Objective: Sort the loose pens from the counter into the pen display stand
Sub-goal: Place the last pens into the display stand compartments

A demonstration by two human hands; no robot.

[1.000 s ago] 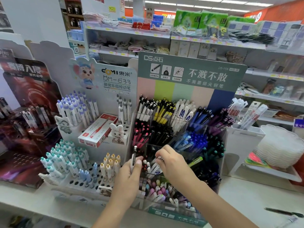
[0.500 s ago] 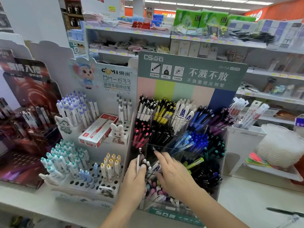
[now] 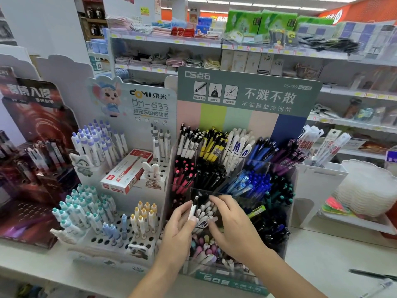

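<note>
Nearest, at the right edge of the white counter (image 3: 322, 250), a dark loose pen (image 3: 373, 274) lies flat and well apart from both hands; it looks like one not yet sorted. Just beyond the counter's front, the left hand (image 3: 178, 231) pinches a white pen (image 3: 192, 208) between thumb and forefinger, the other fingers curled beneath, and holds it nearly upright with its dark end up, probably so it can drop straight into a slot among like pens. The right hand (image 3: 234, 224) is spread and relaxed, gripping nothing that shows; its fingertips rest among the white pen tops in the same clear compartment, seemingly parting them to make room. That compartment sits in the middle row of the pen display stand (image 3: 287, 190), whose clear tiers step upward toward the far side so each colour group shows: pink, black and blue pens behind, then white, yellow and purple ones against the green header card (image 3: 247, 93). To the left stands a white pegged stand (image 3: 120, 231) with pastel pens, and farther off, store shelves (image 3: 171, 39) hold folded goods.
</note>
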